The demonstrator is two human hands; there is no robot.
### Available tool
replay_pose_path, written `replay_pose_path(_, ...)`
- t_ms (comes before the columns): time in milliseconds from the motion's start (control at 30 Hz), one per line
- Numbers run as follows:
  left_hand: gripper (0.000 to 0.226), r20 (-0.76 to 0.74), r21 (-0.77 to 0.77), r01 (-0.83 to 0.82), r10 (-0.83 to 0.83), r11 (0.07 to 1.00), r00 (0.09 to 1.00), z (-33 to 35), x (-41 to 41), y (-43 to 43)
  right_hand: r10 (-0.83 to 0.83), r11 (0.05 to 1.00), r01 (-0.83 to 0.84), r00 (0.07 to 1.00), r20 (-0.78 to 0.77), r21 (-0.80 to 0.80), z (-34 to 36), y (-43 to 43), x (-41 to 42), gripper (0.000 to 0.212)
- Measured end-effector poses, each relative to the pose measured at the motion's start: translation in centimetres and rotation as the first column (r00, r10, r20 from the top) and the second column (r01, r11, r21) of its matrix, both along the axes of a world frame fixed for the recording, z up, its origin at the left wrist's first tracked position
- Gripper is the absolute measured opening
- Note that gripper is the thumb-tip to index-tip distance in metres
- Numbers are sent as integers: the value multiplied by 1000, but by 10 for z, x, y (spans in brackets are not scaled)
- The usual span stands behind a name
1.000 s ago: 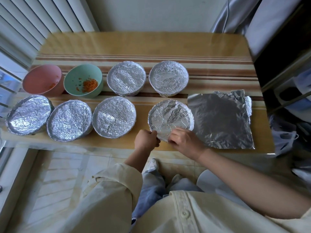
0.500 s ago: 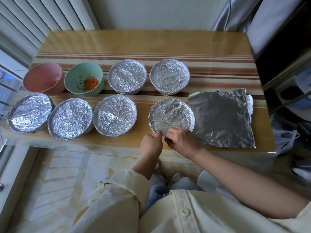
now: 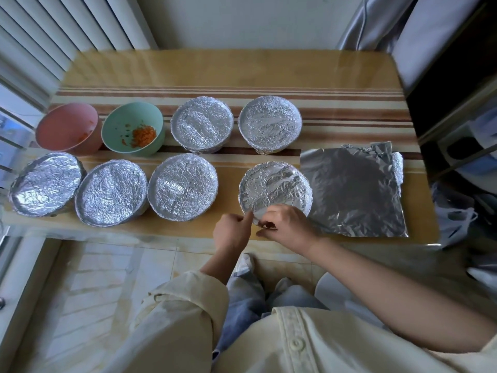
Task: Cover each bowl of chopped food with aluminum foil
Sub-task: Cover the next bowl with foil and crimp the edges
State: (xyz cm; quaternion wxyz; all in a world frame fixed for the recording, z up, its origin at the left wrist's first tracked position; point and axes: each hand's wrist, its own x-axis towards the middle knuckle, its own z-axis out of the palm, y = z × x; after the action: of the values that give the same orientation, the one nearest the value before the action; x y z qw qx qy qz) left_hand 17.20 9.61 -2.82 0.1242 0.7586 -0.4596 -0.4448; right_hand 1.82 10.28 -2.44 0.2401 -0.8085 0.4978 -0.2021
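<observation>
The left hand (image 3: 233, 232), a closed fist beside the bowl (image 3: 275, 184) a second ago, has turned and now stretches one digit up against the near edge of the foil (image 3: 279, 181); whether it pinches there cannot be told. The right hand (image 3: 289, 227) lay with its fingers (image 3: 274, 215) flat on the near rim; they have since curled under and pinch the foil's edge. A small pale flap (image 3: 258, 212) of foil now shows between the hands.
</observation>
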Motion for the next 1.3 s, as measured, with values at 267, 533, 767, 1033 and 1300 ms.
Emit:
replay_pose_path(267, 59, -286, -113, -185, 146, 976, 947, -1, -11, -16, -674, 694, 720, 637, 374, 22, -8, -31, -50, 19)
replay_pose_path(533, 27, -551, -201, -405, 240, 892, 800, -14, -23, -55, -658, 710, 334, 628, 414, 620, -20, -70, -57, 35)
replay_pose_path(767, 23, -541, -233, -444, 264, 865, 799, -24, -29, -61, -734, 644, 337, 527, 429, 687, -31, -72, -51, 31)
replay_pose_path(1033, 22, -523, -264, -334, 157, 905, 838, -23, -23, -67, -716, 627, 258, 562, 413, 735, -20, -77, -60, 18)
replay_pose_path(1300, 19, -491, -244, -181, 40, 953, 870, -24, -18, -73, -525, 651, 120, 785, 330, 750, -9, -100, -56, 36)
